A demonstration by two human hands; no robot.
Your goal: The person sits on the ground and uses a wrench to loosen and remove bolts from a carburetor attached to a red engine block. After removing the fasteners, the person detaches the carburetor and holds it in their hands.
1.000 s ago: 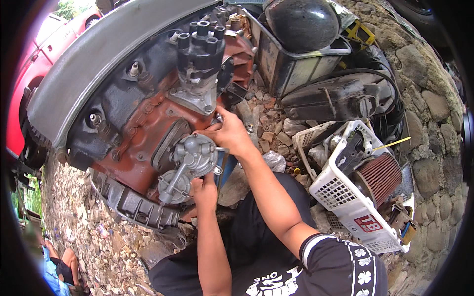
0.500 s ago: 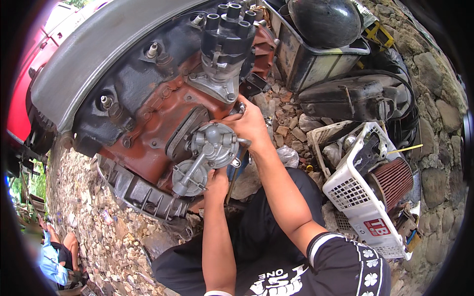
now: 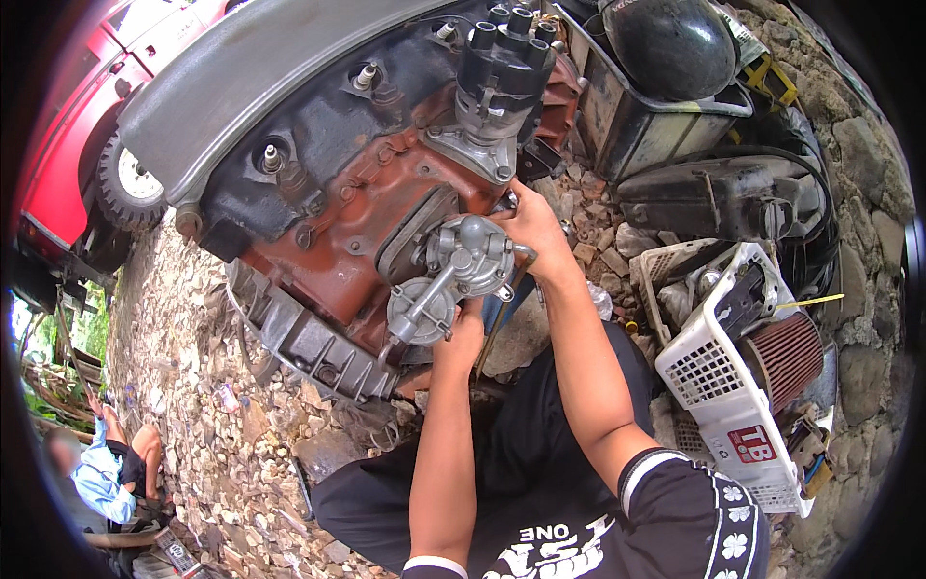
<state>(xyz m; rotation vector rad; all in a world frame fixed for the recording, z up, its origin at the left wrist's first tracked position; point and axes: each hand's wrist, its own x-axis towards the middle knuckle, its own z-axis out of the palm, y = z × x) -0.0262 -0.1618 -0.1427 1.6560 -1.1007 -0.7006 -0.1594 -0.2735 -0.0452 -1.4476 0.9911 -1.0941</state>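
A grey metal fuel pump (image 3: 470, 253) with a round lower bowl sits against a dark mounting block (image 3: 410, 236) on the side of the red and black engine block (image 3: 323, 256). My left hand (image 3: 461, 340) grips the pump from below, its fingers partly hidden behind it. My right hand (image 3: 533, 232) is closed on the pump's far right side, beside the engine. Its fingers curl around something I cannot make out; a bit of shiny metal shows at their tips. Above it stands the black distributor cap (image 3: 503, 82) with its upright towers.
Spark plugs (image 3: 273, 159) stick out of the engine below a grey cover (image 3: 260, 72). To the right are a white crate (image 3: 728, 415) with a ribbed filter (image 3: 783, 362), a dark metal tank (image 3: 714, 198) and a bin (image 3: 656, 121) under a black helmet (image 3: 668, 48). Another person (image 3: 106, 478) sits at far left on stony ground.
The view has shifted, so the engine and my hands appear farther right, and more of the red vehicle's wheel shows. Both hands stay in about the same place at the pump.
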